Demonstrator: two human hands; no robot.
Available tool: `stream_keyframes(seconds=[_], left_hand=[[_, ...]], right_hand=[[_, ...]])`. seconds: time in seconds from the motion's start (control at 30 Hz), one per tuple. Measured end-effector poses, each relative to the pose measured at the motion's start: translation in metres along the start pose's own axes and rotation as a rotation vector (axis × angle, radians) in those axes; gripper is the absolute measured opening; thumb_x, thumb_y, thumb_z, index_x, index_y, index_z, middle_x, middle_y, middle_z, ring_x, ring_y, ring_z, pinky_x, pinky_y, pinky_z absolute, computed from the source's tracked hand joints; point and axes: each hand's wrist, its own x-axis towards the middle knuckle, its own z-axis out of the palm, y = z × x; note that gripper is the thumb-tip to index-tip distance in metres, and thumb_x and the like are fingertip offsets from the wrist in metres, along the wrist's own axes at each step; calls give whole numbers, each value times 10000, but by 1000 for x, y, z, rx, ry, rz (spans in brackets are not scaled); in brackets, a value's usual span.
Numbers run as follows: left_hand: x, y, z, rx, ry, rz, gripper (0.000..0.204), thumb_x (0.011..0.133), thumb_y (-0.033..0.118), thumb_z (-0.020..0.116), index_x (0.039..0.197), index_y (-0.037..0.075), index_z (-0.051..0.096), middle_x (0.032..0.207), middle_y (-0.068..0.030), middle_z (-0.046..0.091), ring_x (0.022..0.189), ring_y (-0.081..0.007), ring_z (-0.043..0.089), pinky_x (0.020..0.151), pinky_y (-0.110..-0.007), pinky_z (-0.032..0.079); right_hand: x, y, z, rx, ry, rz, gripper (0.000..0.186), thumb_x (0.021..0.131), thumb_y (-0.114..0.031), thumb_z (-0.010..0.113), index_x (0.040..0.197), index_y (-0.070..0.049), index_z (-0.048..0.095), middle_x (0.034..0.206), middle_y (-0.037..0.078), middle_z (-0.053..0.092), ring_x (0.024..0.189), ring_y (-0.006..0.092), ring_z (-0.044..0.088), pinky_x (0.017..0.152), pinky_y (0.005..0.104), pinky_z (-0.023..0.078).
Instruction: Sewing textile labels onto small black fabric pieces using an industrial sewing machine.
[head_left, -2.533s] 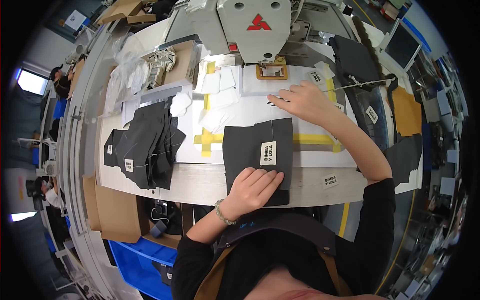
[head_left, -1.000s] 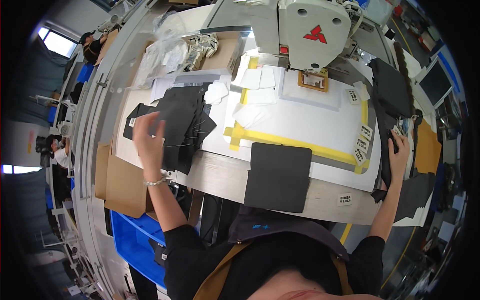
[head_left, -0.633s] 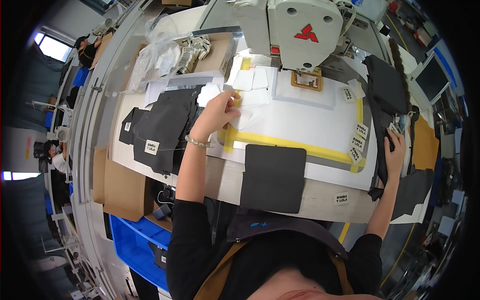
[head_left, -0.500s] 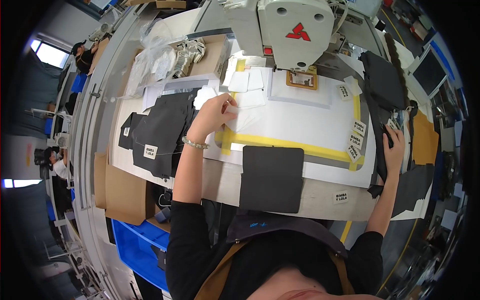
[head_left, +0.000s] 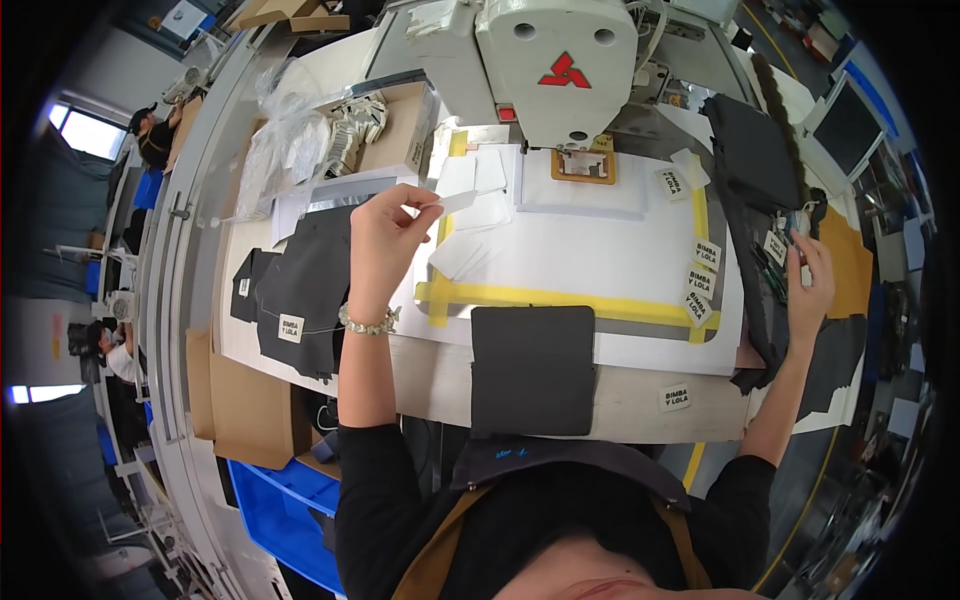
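Note:
My left hand (head_left: 395,225) pinches a thin white square piece (head_left: 455,201) in the air over the left part of the taped white board (head_left: 580,260), beside loose white pieces (head_left: 470,245). My right hand (head_left: 810,270) is at the right, fingers slightly curved and apart, by small tools (head_left: 770,263) and printed cream labels (head_left: 704,282) on dark material; nothing shows in it. A dark grey rectangular panel (head_left: 532,370) lies flat at the front edge. Dark fabric pieces (head_left: 300,280) with thread ends lie at the left, partly behind my left forearm.
The sewing machine head (head_left: 550,70) with an orange frame (head_left: 582,168) stands at the back. An open box (head_left: 400,130) and plastic bags (head_left: 280,165) sit back left. A blue tub (head_left: 270,510) is low left, a screen (head_left: 845,125) at right. Co-workers (head_left: 152,140) work at far left.
My left hand has left the grey panel, reached to the white pieces and lifted one. My right hand moved to the right side; its fingers have since shifted off the dark item there.

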Motion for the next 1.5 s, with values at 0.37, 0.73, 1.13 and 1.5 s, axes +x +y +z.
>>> stream_keyframes(seconds=[0.37,0.73,1.13,1.5], left_hand=[[35,15,104,158,-91,924,133,797,10,702,922,54,718,980,-56,735,722,-206,704,596,-267,569],[39,-8,124,379,-327,872,313,816,15,596,1118,37,675,1224,-126,652,999,-263,683,810,-329,580],[31,-14,119,510,-516,767,647,938,357,552,1451,11,362,1447,-175,434,1368,-320,380,1142,-492,275],[36,-19,97,696,-520,650,825,909,574,527,1475,13,313,1537,-201,300,1461,-336,225,1169,-486,216]], right_hand=[[28,-118,101,66,-422,-629,346,778,-103,718,1122,-91,682,1157,59,680,954,233,602,826,342,430],[8,-105,148,-128,-514,-736,494,836,-349,681,1261,-109,605,1328,7,583,1048,195,513,882,372,362],[3,-103,151,-126,-604,-641,622,851,-359,663,1400,-126,485,1477,1,454,1125,237,472,932,415,308],[5,-100,158,-231,-545,-563,595,885,-360,629,1401,-111,470,1438,11,469,1160,227,446,919,447,301]])
